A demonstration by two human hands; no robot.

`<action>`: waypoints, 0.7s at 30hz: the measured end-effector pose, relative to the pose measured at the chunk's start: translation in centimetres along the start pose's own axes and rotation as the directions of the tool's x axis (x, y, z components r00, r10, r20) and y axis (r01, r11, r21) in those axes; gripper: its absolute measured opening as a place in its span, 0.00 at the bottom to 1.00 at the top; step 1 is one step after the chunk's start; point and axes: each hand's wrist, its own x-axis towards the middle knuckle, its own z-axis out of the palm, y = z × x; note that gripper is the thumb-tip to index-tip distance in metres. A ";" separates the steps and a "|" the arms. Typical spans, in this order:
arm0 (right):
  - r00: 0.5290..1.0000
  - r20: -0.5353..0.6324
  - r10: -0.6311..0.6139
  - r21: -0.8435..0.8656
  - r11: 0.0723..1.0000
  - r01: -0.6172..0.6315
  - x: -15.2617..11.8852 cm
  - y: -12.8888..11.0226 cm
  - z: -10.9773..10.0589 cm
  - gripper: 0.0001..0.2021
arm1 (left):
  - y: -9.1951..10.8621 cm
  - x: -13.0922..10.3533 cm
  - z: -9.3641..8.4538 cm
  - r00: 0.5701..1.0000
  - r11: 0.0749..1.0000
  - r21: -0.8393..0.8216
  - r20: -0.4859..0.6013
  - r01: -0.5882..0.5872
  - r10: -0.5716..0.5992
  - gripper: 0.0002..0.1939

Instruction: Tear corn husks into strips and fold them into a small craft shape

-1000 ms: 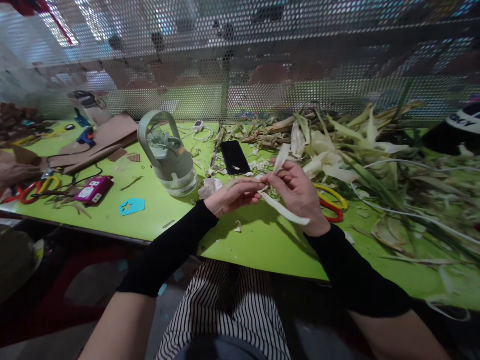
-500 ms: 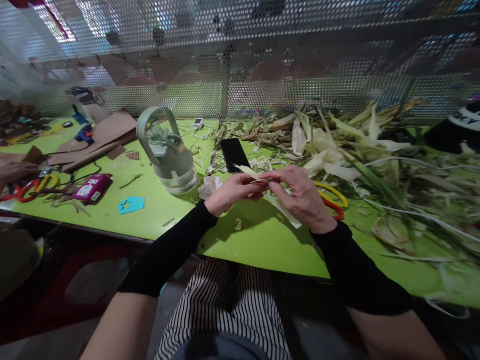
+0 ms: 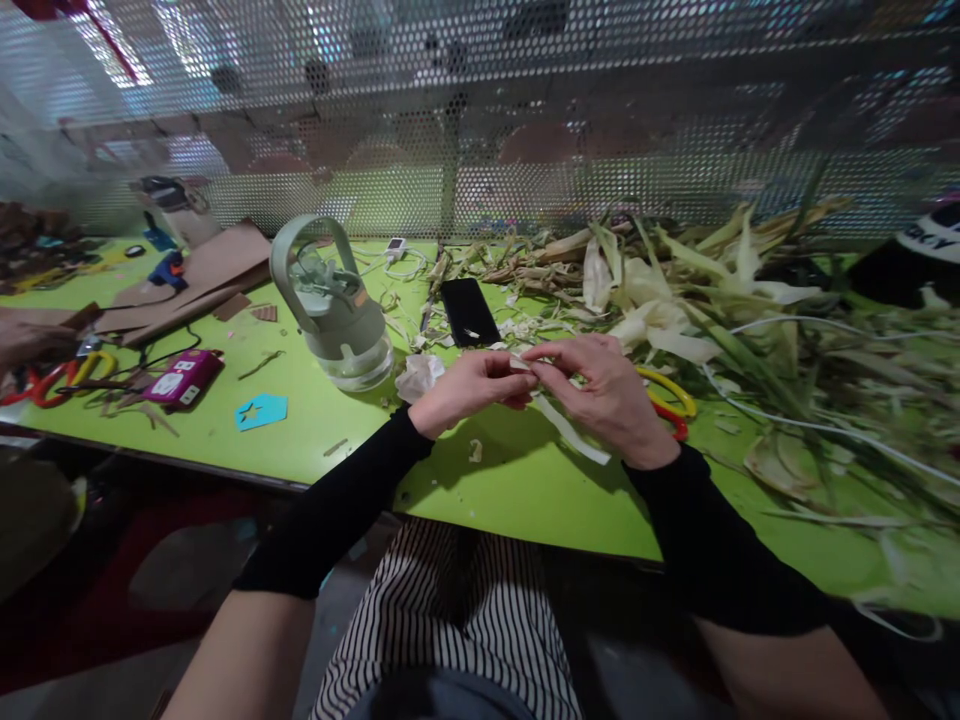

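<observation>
In the view from my head, the one view here, my two hands meet above the table (image 3: 517, 505), not far from its near edge. My left hand (image 3: 471, 388) pinches narrowly between thumb and fingers, and my right hand (image 3: 604, 395) does the same just beside it. Between the fingertips is a pale husk strip (image 3: 574, 432); its tail hangs loose below my right hand, toward the near edge. I think I hold it so close to the fingertips because such a thin strip bends easily, and a short grip controls it better.

The husk pile (image 3: 675, 300) lies toward the right end and the far edge, probably to be in reach of my right hand while the place before me stays free. The phone (image 3: 460, 303) lies beyond my hands, and the bottle (image 3: 346, 335) stands upright to the left, perhaps to be out of the way of my arms. A crumpled white paper (image 3: 418, 377) is between the bottle and my left wrist.

Some things are difficult to see. My fingers cover the middle of the strip, so I cannot tell if it is one piece or two. The red and yellow handles (image 3: 685, 393) come out behind my right hand; what they belong to is hidden. At the left, another person's hand (image 3: 30, 342) is cut off and blurred.
</observation>
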 end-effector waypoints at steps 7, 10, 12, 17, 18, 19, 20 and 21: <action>1.000 0.029 -0.006 -0.025 1.000 0.007 0.1 0.1 -0.2 0.10 | -0.1 0.1 -0.3 0.999 1.000 -0.027 -0.034 -0.005 0.004 0.17; 0.999 0.030 -0.017 -0.034 0.999 0.018 0.2 0.1 -0.5 0.11 | -0.1 0.1 -0.4 0.998 0.999 -0.050 -0.059 0.002 -0.005 0.09; 0.999 0.025 -0.030 -0.057 0.998 0.032 0.2 0.0 -0.6 0.10 | 0.0 0.2 -0.4 0.997 0.998 -0.067 -0.080 0.017 -0.022 0.07; 0.998 0.027 -0.061 -0.088 0.994 0.063 0.2 -0.1 -0.8 0.06 | 0.2 0.2 -0.2 0.993 0.994 -0.106 -0.105 0.035 -0.046 0.08; 0.998 0.022 -0.062 -0.088 0.994 0.064 0.2 -0.1 -0.8 0.06 | 0.2 0.2 -0.2 0.994 0.993 -0.113 -0.105 0.031 -0.043 0.09; 0.998 0.017 -0.059 -0.085 0.995 0.060 0.2 -0.1 -0.8 0.06 | 0.2 0.2 -0.2 0.994 0.993 -0.114 -0.103 0.024 -0.035 0.10; 0.999 0.013 -0.051 -0.081 0.995 0.052 0.2 -0.1 -0.8 0.06 | 0.1 0.1 -0.1 0.995 0.994 -0.111 -0.099 0.013 -0.024 0.12; 0.999 0.008 -0.042 -0.075 0.996 0.043 0.2 -0.1 -0.7 0.05 | 0.0 0.1 -0.1 0.995 0.994 -0.106 -0.095 0.001 -0.011 0.12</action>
